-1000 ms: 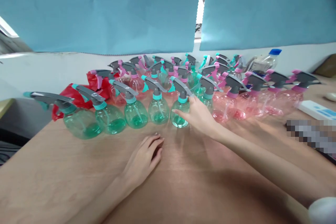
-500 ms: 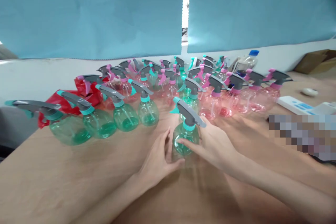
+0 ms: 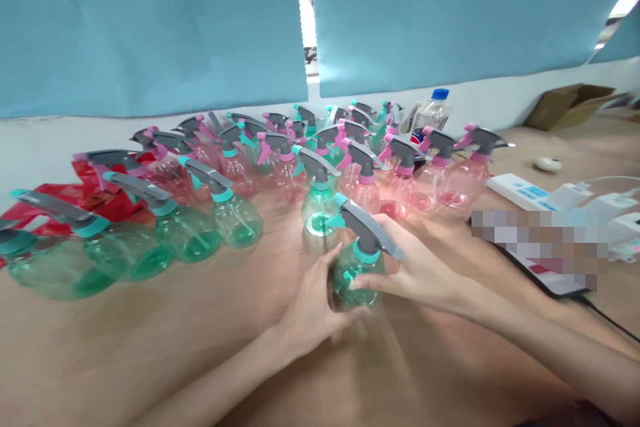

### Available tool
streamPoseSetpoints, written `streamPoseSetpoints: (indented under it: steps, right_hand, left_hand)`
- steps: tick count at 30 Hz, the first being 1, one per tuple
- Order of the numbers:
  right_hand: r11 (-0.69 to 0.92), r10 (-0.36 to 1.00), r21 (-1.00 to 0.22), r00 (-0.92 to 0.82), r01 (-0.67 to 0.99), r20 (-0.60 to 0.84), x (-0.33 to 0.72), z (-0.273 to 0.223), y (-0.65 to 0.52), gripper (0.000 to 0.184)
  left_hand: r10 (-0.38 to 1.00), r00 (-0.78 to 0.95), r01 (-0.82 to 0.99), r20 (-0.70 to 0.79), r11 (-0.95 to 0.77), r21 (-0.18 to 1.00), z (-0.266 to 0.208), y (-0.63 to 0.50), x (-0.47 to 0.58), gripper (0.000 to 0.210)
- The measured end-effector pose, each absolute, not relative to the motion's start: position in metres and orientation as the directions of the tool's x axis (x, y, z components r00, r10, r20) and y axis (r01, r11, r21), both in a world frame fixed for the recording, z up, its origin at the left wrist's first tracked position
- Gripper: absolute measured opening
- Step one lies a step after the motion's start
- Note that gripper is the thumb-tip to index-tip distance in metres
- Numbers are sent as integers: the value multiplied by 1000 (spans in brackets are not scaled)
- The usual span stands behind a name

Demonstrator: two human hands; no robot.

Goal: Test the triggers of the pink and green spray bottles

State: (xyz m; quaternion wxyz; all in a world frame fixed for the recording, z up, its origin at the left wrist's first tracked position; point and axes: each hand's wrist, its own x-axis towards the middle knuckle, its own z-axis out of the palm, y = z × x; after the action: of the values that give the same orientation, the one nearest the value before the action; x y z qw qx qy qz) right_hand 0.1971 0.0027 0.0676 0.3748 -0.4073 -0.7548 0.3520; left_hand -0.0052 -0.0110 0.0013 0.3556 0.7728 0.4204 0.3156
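Observation:
A green spray bottle (image 3: 367,247) with a grey and turquoise trigger head is in my right hand (image 3: 417,263), whose thumb lies across its front. Close to its left side is my left hand (image 3: 313,310), fingers and thumb apart in a loose curve, the thumb near the bottle's base. I cannot tell whether it touches the bottle. Just behind stands another green spray bottle (image 3: 320,207). More green spray bottles (image 3: 237,217) line up on the left, with some green liquid inside. Pink spray bottles (image 3: 467,180) stand in rows behind.
A red plastic bag (image 3: 55,197) lies at the left behind the green bottles. On the right are a power strip (image 3: 520,190) with plugs, a pixelated dark-edged device (image 3: 560,287) with a cable, a white mouse (image 3: 547,164), a cardboard box (image 3: 565,107) and a blue-capped bottle (image 3: 435,110).
The view has turned right, so the rows of bottles appear shifted left. The green bottle stays in my right hand, and my left hand remains curved beside it.

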Motion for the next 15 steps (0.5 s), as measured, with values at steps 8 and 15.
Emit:
streamPoseSetpoints:
  steps: [8, 15]
  right_hand:
    - [497, 848, -829, -345, 255, 403, 220, 69, 27, 45]
    - [517, 855, -789, -244, 333, 458, 236, 66, 33, 22]
  left_hand:
    - [818, 524, 407, 236, -484, 775, 4, 5, 40, 89]
    - [775, 573, 367, 266, -533, 762, 2, 24, 58, 90]
